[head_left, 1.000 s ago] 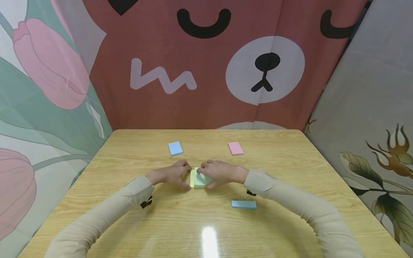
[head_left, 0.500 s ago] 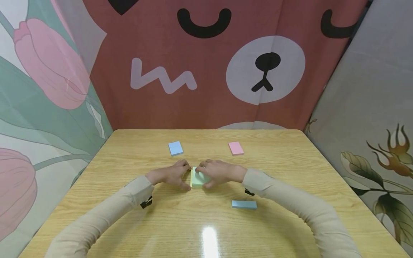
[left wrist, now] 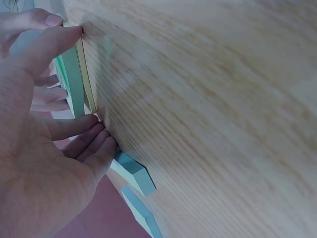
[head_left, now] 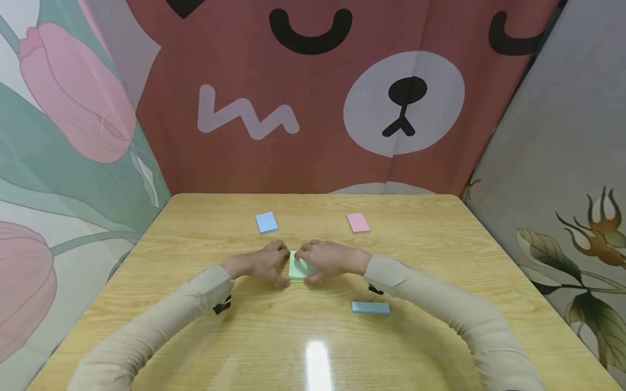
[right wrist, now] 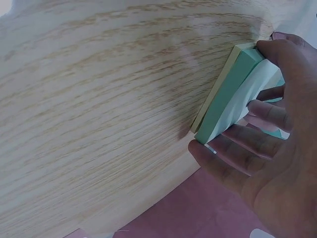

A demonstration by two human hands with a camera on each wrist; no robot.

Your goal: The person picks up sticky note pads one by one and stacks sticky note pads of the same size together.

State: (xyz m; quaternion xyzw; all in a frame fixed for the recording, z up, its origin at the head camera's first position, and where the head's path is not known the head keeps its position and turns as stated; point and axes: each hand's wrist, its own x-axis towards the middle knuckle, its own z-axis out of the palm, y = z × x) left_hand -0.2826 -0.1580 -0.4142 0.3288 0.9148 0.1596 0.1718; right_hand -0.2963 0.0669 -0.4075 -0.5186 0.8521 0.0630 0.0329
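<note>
A light green sticky note pad (head_left: 299, 268) lies on top of a yellow sticky note pad (right wrist: 216, 91) at the middle of the table. The two stacked pads are nearly flush, with a thin yellow edge showing in the right wrist view. My right hand (head_left: 333, 258) grips the green pad from the right, thumb on the near side and fingers at the far side and top. At the left edge, my left hand (head_left: 258, 264) holds the yellow pad between thumb and fingertips at its near and far corners, close to the wood.
Farther back on the wooden table (head_left: 205, 309) lie a blue pad (head_left: 266, 222) at left and a pink pad (head_left: 358, 222) at right. A narrow blue block (head_left: 370, 308) lies nearer, below my right wrist. Patterned cloth hangs behind the table.
My right hand has slid the green pad a little left over the yellow one, covering the yellow strip at the left. My left hand has stayed in place.
</note>
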